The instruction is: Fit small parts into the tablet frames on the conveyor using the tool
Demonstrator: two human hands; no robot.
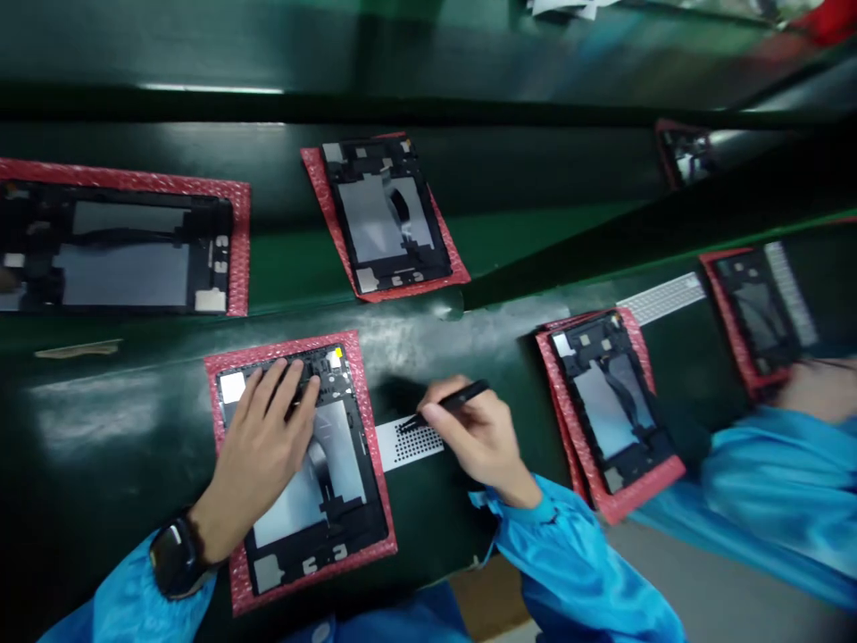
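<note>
My left hand (264, 438) lies flat, fingers spread, on an opened black tablet chassis (321, 500) that rests on a red bubble-wrap sheet (371, 536) at the front of the green bench. My right hand (478, 438) is closed on black tweezers (448, 404), whose tip touches a white strip covered with small black dots (408, 442) just right of the tablet. A dark watch sits on my left wrist. Both sleeves are blue.
Further tablet chassis on red bubble wrap lie at the far left (120, 254), centre back (385, 214), right front (612, 402) and far right (760, 313). A co-worker's blue sleeve (777, 482) and hand reach in at the right. A dark rail (603, 241) crosses the bench.
</note>
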